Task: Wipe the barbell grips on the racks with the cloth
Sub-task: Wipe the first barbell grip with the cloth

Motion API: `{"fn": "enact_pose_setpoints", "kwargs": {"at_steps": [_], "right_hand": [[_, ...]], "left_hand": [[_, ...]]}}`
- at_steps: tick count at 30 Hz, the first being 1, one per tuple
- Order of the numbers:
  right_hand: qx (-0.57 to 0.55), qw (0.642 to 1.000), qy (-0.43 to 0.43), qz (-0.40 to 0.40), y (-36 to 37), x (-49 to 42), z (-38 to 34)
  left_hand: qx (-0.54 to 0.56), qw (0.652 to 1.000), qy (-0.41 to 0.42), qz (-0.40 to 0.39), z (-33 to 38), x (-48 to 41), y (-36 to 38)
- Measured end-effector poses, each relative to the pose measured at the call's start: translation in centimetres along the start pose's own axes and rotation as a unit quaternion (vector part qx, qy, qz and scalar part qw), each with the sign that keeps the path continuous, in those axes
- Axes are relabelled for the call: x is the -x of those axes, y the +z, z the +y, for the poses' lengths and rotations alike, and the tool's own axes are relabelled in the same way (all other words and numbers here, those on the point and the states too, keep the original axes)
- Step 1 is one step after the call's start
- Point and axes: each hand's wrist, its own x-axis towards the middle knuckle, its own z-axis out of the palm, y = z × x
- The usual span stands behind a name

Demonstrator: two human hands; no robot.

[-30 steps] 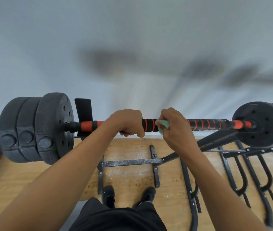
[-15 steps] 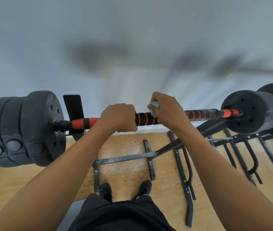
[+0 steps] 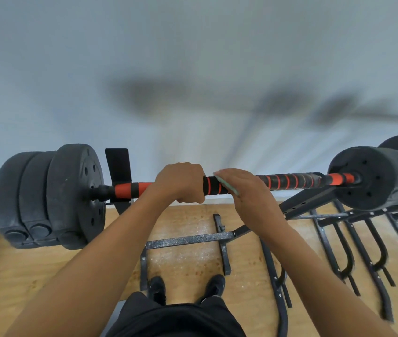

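Pale wall (image 3: 193, 57); right hand (image 3: 249, 190) flat on cloth (image 3: 227, 186)

- Floor (image 3: 47, 276): light wood; bears the rack's base bars, two black shoes (image 3: 156, 289), and further black stands (image 3: 343, 251) at right.
- Rack (image 3: 188, 239): black steel frame; its cradles carry the barbell (image 3: 290, 181), roughly level, plates at both ends.

wooden floor (image 3: 23, 276) is running pale and grainy underfoot | white wall (image 3: 193, 45) is rising behind, catching blurred grey shadows (image 3: 149, 93) | black shoes (image 3: 156, 289) are standing side by side on the boards | black shorts (image 3: 181, 319) are filling the bottom edge | curved black metal bars (image 3: 343, 259) are lying at the right
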Motion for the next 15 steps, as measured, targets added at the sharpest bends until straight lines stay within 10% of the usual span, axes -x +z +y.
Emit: {"fn": "enact_pose_setpoints", "kwargs": {"at_steps": [6, 15], "right_hand": [[0.003, 1.0, -0.028, -0.012, -1.1, 2.6, 0.8], [-0.056, 0.997, 0.026, 0.055, -1.1, 1.4, 1.1]], "left_hand": [[0.029, 1.0, -0.011, -0.002, -0.2, 0.1, -0.3], [-0.084, 0.971, 0.012, 0.222, 1.0, 2.4, 2.8]]}}
